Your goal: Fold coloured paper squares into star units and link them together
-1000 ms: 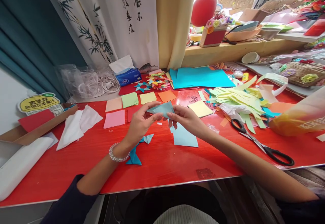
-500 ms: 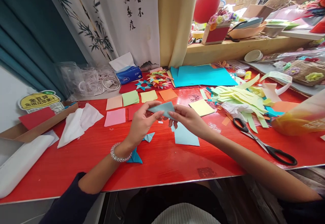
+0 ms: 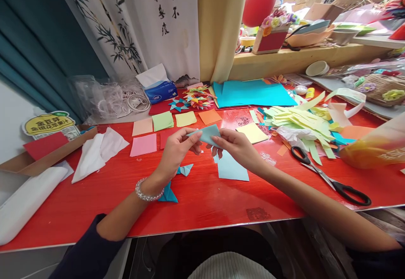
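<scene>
Above the red desk point(image 3: 202, 203), the left hand point(image 3: 175, 154) and right hand point(image 3: 238, 148) pinch a folded blue paper point(image 3: 209, 134) between them. It looks light and flimsy, easily creased, so its edges and corners seem the best hold.

Desk point(image 3: 202, 203): glossy red surface with a faint wood grain; folded paper point(image 3: 207, 134) between the hands: pale blue; flat sheet point(image 3: 230, 168) beneath it: the same pale blue; folded pieces point(image 3: 167, 194) near the left wrist: darker turquoise; paper squares point(image 3: 163, 121) in a row: peach, light green, yellow, orange, with one pink square point(image 3: 143, 145) in front; large sheets point(image 3: 253, 94) at the rear: turquoise; cut strips point(image 3: 297, 120): mostly pale green and yellow; scissors point(image 3: 332, 182): black handles; bracelet point(image 3: 147, 194): silver beads; tissue pack point(image 3: 160, 92): blue with white tissue; balloon point(image 3: 258, 2): red; hanging cloth point(image 3: 152, 21): white with black bamboo and script; curtain point(image 3: 221, 25): beige.
</scene>
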A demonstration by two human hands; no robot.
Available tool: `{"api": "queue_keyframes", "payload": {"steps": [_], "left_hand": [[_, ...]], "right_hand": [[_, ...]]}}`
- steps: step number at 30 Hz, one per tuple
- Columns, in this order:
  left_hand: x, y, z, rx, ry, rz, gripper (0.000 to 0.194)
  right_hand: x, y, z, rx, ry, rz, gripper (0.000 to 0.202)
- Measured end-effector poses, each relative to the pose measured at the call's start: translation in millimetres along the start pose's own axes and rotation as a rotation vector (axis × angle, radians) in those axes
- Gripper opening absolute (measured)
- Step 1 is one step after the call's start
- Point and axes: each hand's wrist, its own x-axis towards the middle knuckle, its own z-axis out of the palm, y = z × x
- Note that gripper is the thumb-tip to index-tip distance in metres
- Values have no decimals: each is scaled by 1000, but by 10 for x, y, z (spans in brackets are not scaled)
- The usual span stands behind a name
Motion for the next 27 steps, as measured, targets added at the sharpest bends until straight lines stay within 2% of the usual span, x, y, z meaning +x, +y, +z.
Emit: {"api": "queue_keyframes", "payload": {"steps": [3, 27], "left_hand": [[-10, 2, 7, -22, -24, -9, 26], [-47, -16, 21, -4, 6, 25, 25]], "right_hand": [[-5, -23, -4, -6, 15, 4, 26], [-11, -25, 36, -3, 14, 2, 27]]}}
